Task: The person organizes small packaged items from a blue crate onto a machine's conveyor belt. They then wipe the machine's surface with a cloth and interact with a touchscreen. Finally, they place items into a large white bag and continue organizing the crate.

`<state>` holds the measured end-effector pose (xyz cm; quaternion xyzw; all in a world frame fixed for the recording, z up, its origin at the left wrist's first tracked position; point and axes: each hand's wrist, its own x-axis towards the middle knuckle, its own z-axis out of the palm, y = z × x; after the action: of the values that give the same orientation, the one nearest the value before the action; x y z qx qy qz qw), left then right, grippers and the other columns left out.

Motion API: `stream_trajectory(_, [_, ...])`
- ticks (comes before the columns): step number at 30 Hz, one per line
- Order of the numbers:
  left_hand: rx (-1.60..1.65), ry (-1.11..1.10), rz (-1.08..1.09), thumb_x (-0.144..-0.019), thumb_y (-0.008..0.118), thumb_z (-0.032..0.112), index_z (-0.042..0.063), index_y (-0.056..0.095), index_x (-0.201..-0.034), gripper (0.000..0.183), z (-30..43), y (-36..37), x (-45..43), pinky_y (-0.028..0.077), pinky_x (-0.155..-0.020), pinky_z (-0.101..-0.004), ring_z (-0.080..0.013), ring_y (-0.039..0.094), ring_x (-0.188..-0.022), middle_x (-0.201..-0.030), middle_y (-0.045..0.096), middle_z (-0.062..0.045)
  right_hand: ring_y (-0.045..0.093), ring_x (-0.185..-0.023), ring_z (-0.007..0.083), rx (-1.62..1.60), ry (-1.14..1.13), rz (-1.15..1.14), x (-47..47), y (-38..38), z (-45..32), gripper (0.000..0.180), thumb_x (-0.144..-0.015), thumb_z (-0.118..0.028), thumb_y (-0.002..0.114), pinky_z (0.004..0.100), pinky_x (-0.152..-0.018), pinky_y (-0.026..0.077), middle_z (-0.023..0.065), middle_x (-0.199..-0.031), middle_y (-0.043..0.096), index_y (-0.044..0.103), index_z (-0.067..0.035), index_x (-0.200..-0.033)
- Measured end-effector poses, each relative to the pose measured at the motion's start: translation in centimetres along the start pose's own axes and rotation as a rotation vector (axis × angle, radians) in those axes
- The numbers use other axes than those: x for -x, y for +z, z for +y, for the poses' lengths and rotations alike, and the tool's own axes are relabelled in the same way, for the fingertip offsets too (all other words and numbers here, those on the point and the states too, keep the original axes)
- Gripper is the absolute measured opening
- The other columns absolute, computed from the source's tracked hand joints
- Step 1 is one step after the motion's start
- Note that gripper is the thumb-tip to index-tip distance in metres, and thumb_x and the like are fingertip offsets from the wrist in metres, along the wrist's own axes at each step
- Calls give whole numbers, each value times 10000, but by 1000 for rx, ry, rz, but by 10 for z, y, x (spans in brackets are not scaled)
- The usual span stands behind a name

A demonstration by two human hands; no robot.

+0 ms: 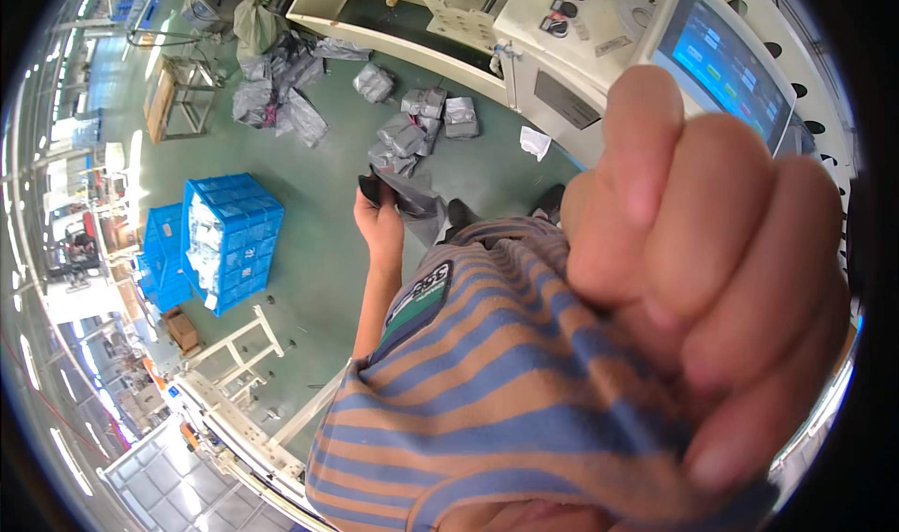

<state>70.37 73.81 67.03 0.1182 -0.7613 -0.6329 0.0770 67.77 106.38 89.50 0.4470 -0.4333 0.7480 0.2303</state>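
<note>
My left hand (380, 217) hangs low beside my body, its fingers closed on a grey plastic bag (420, 207). A black part shows at the hand, perhaps the bag's inner side. My right hand (709, 272) is raised very near the camera and fills much of the right side. Its fingers are curled into a fist; nothing shows in them, though the palm is partly hidden. Just beyond my feet, several grey plastic-wrapped packages (402, 134) lie on the green floor (319, 202).
Ahead on the right stands a machine with a control panel (597, 12) and lit touchscreen (727, 68). More grey plastic bags (277, 86) lie ahead left. A blue plastic crate (242, 233) stands left, near a white metal frame (235, 342). White scrap (535, 143) lies by the machine.
</note>
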Motion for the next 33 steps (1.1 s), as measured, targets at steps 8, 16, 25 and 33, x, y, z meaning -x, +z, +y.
stream_trajectory(8, [-33,33,65,-866,469,-6,17,574,-976,154,-32,-96,-4,405,-686,-219,-83,490,-747,-815,553,-2,483,-665,120,14,-72,-355,-33,116,56,152,-742,-302,673,269,-642,353,-41,-759,539,615,-166,-705])
stream_trajectory(16, [4,24,115,-866,475,8,2,568,-978,146,-72,-207,-99,423,-676,-225,-89,504,-746,-810,567,-16,515,-632,134,-100,-177,-491,-75,240,186,243,-742,-358,690,255,-574,374,-14,-794,580,641,-123,-779])
stream_trajectory(25, [-82,222,113,-903,492,108,13,580,-938,134,-53,-212,-199,386,-607,-201,-50,453,-668,-735,531,21,538,-578,187,77,-122,-380,-91,241,320,465,-709,-343,716,262,-501,439,77,-785,596,595,13,-983])
stream_trajectory(33, [25,377,122,-883,526,108,14,556,-933,110,6,-190,-323,391,-571,-202,-51,446,-649,-723,533,27,547,-948,399,589,486,-326,-21,235,512,963,-569,-422,780,389,-847,428,183,-1030,578,327,18,-1297])
